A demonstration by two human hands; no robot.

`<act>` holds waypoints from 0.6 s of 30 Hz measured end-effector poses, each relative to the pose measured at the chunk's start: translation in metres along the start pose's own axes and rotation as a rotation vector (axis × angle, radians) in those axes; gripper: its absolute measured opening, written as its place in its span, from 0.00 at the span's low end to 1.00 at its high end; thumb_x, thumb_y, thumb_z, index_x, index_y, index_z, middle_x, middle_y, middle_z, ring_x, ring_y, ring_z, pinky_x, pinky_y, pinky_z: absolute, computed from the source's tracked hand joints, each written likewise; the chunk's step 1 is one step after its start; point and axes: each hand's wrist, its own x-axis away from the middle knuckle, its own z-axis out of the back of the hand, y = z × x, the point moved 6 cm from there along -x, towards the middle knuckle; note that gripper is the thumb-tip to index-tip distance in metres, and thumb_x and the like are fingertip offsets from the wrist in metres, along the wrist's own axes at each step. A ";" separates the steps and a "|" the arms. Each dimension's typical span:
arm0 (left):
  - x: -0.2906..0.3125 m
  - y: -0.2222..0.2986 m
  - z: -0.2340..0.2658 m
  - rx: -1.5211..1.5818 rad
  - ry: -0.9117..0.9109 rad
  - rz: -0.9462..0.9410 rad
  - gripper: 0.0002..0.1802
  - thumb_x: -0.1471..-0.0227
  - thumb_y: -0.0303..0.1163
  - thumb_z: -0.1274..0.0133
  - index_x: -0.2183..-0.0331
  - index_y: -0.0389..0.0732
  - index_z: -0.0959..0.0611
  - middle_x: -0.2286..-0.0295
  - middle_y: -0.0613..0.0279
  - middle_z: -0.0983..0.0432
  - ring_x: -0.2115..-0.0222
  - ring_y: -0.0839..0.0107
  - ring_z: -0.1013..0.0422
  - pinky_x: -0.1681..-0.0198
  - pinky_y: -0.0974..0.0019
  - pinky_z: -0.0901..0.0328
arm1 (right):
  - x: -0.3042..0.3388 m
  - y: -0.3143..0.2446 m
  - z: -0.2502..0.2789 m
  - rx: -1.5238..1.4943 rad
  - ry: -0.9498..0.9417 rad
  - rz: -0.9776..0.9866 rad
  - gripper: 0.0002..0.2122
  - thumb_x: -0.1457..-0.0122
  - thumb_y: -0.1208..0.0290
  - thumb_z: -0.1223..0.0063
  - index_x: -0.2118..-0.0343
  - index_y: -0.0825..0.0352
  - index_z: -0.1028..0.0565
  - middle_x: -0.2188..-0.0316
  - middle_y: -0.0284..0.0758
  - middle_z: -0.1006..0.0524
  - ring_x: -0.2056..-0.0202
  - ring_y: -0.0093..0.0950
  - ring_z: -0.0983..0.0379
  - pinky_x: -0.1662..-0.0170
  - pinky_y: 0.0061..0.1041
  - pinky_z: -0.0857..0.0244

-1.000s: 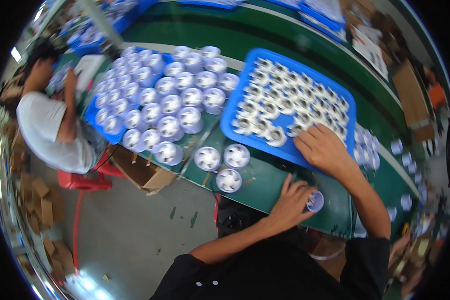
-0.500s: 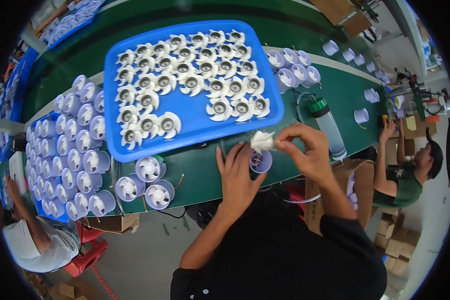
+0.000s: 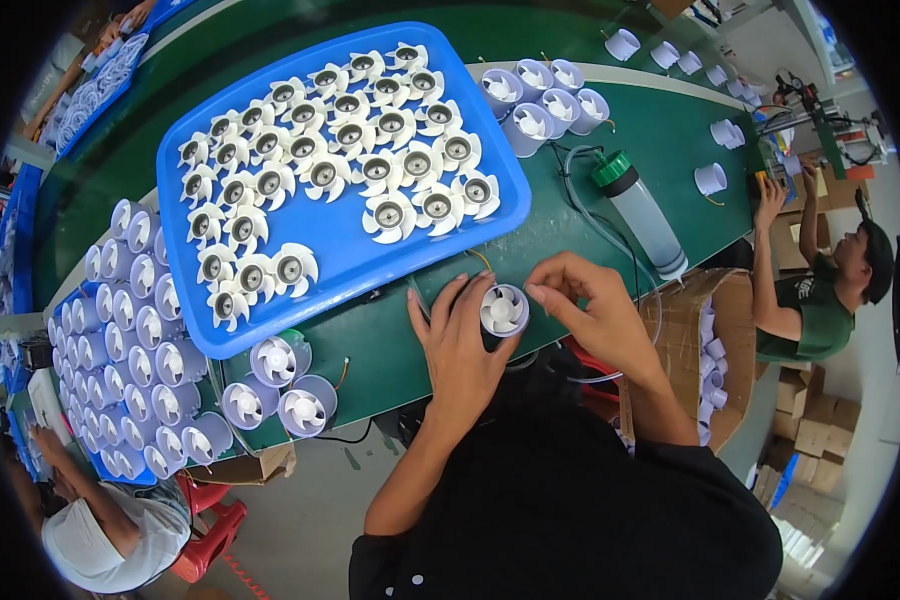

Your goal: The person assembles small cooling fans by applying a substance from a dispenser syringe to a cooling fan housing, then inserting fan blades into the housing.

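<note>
My left hand (image 3: 463, 335) is wrapped round a lilac cylindrical fan housing (image 3: 489, 341) at the front edge of the bench. Inside the housing sits a white fan impeller (image 3: 503, 309), blades facing up. A thin orange wire shows behind my left fingers. Just right of the housing, clear of it, is my right hand (image 3: 595, 310), thumb and forefinger drawn together with nothing visible between them. Beyond my hands lies a blue tray (image 3: 345, 262) with rows of white impellers (image 3: 323, 173), their dark round hubs upward.
Three fan units (image 3: 277, 361) stand left of my hands, beside many more (image 3: 140, 330). A green-capped syringe barrel (image 3: 645, 225) with a hose lies to the right. Another fan group (image 3: 532, 122) stands behind it. A cardboard box (image 3: 740, 350) holds housings. Co-workers sit on both sides.
The impeller that my right hand held above the housing is now down inside it, and that hand has let go. The view has shifted, so the tray appears farther left.
</note>
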 end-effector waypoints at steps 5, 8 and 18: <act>-0.001 0.000 -0.003 0.018 -0.003 0.014 0.34 0.61 0.30 0.32 0.50 0.40 0.25 0.51 0.63 0.25 0.44 0.59 0.36 0.35 0.38 0.62 | 0.000 -0.025 -0.015 0.461 -0.161 0.276 0.09 0.42 0.72 0.44 0.74 0.72 0.23 0.78 0.41 0.24 0.79 0.38 0.29 0.76 0.30 0.37; -0.001 -0.002 -0.003 -0.024 -0.004 -0.013 0.39 0.62 0.30 0.31 0.46 0.41 0.29 0.51 0.63 0.27 0.43 0.58 0.38 0.37 0.34 0.60 | 0.003 -0.046 -0.015 0.485 -0.170 0.323 0.11 0.42 0.72 0.43 0.79 0.72 0.24 0.82 0.41 0.27 0.81 0.39 0.31 0.77 0.31 0.38; 0.043 0.008 0.030 -0.045 0.284 -0.188 0.30 0.63 0.44 0.34 0.54 0.54 0.21 0.48 0.63 0.28 0.47 0.55 0.37 0.42 0.36 0.52 | -0.026 0.077 -0.009 0.458 0.210 0.390 0.15 0.41 0.75 0.45 0.83 0.73 0.33 0.86 0.40 0.38 0.83 0.33 0.42 0.78 0.32 0.49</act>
